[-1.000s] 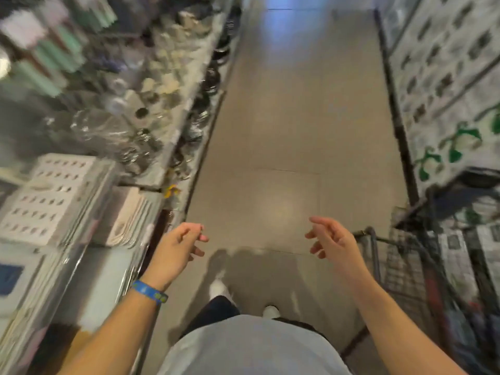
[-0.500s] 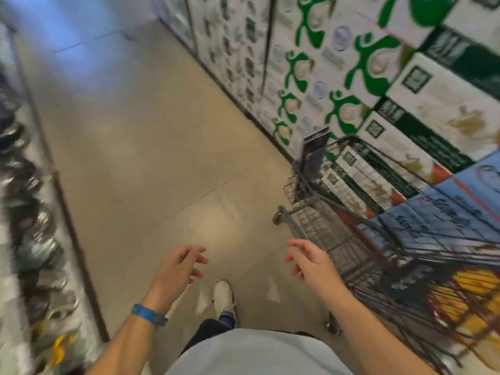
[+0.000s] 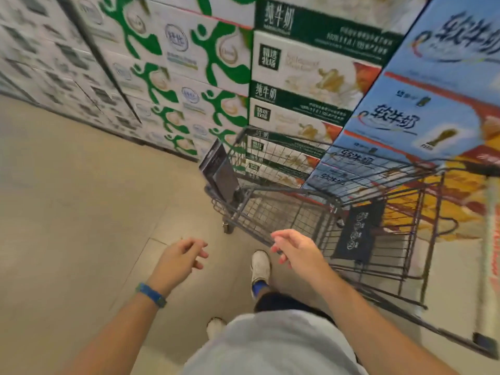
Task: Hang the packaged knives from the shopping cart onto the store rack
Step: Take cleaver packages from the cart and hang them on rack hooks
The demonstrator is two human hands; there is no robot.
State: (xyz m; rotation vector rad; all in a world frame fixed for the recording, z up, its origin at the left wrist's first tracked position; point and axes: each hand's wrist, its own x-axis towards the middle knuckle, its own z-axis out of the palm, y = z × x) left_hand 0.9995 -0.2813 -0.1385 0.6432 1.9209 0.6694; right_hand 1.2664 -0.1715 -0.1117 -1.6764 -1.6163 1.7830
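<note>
Knife pack (image 3: 218,173) stands at the far corner of the shopping cart (image 3: 284,190); another dark pack (image 3: 356,235) leans inside. Left hand (image 3: 180,255) and right hand (image 3: 295,250) hover near it, fingers (image 3: 282,236) loose, holding nothing. Next, I think: reach in, grab one.

Stacked boxes (image 3: 251,85) beside a beige tiled floor (image 3: 81,198)
Green-and-white cartons (image 3: 189,63) stand at left, dark-green-banded cartons (image 3: 311,74) in the middle, blue cartons (image 3: 433,109) at right, all piled high.
</note>
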